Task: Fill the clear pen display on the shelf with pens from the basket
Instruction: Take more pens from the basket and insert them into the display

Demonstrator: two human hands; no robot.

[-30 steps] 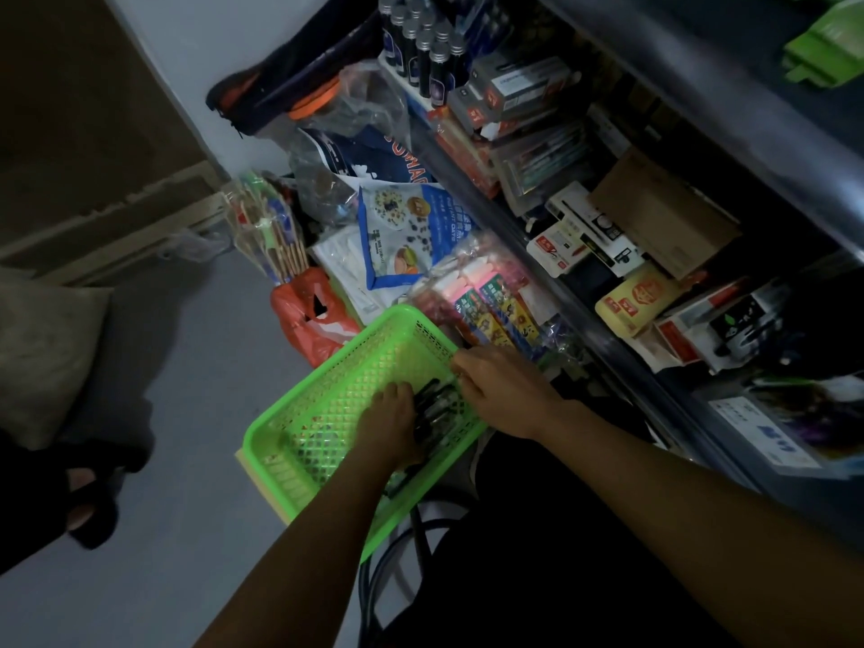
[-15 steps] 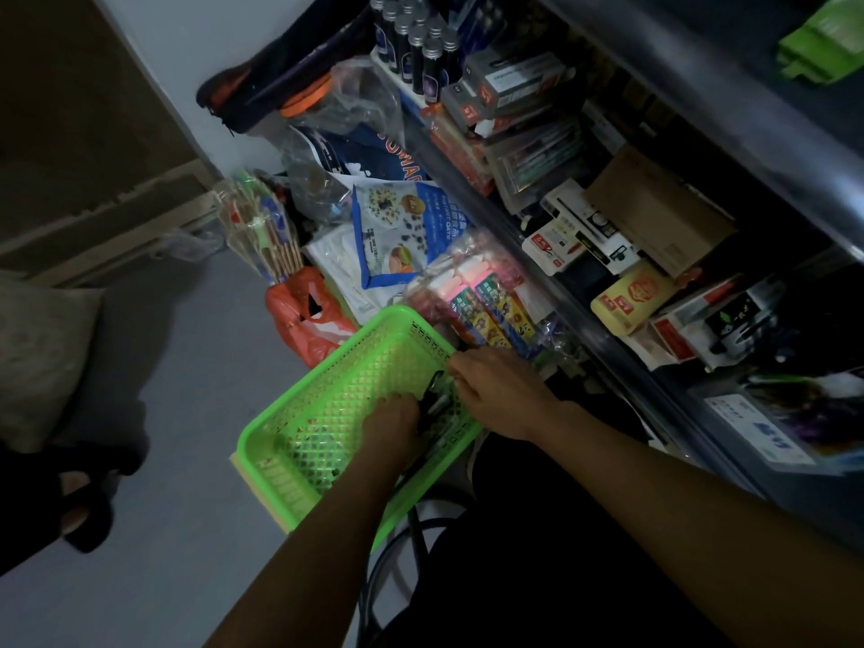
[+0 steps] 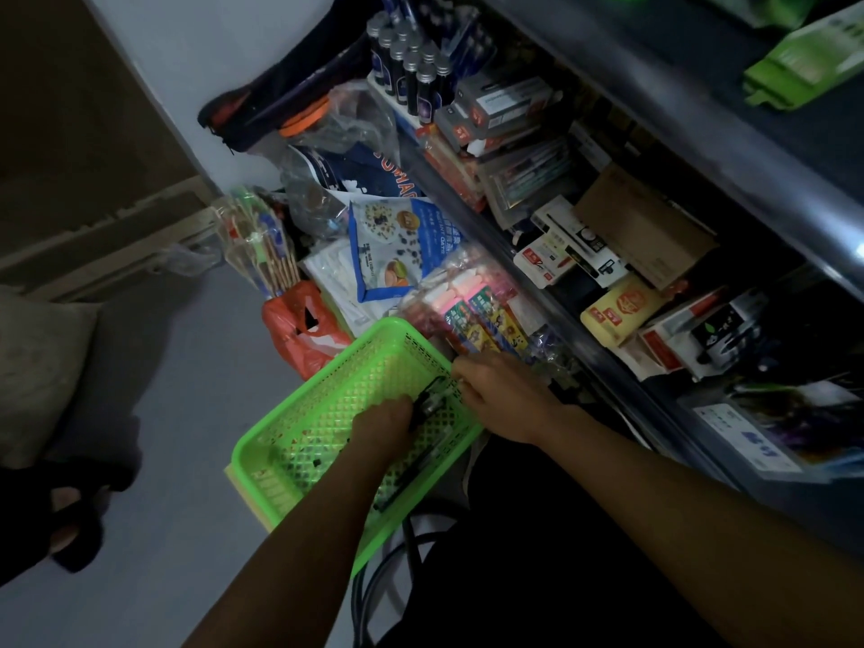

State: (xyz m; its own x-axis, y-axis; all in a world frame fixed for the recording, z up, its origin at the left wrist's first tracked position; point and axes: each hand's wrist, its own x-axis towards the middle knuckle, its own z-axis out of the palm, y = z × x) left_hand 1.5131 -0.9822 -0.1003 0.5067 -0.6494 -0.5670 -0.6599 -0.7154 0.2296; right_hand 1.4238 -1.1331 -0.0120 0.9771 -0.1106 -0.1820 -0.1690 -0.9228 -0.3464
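A bright green mesh basket [image 3: 299,437] sits low in front of me, holding several dark pens [image 3: 432,399] along its right side. My left hand [image 3: 381,425] is down inside the basket, its fingers curled over the pens. My right hand [image 3: 500,390] lies over the basket's right rim, fingertips pinching the upper end of the pen bundle. No clear pen display can be made out among the shelf goods in the dim light.
A crowded shelf [image 3: 561,292] of stationery boxes runs diagonally at right, with dark bottles [image 3: 411,67] at its far end. Snack packets [image 3: 472,311], a blue oats bag [image 3: 402,245] and an orange plastic bag [image 3: 299,329] crowd the basket's far side. Grey floor lies left.
The view has shifted slightly. Both hands stay in the basket and have drawn the pens together, my left hand sliding a little toward the right rim.
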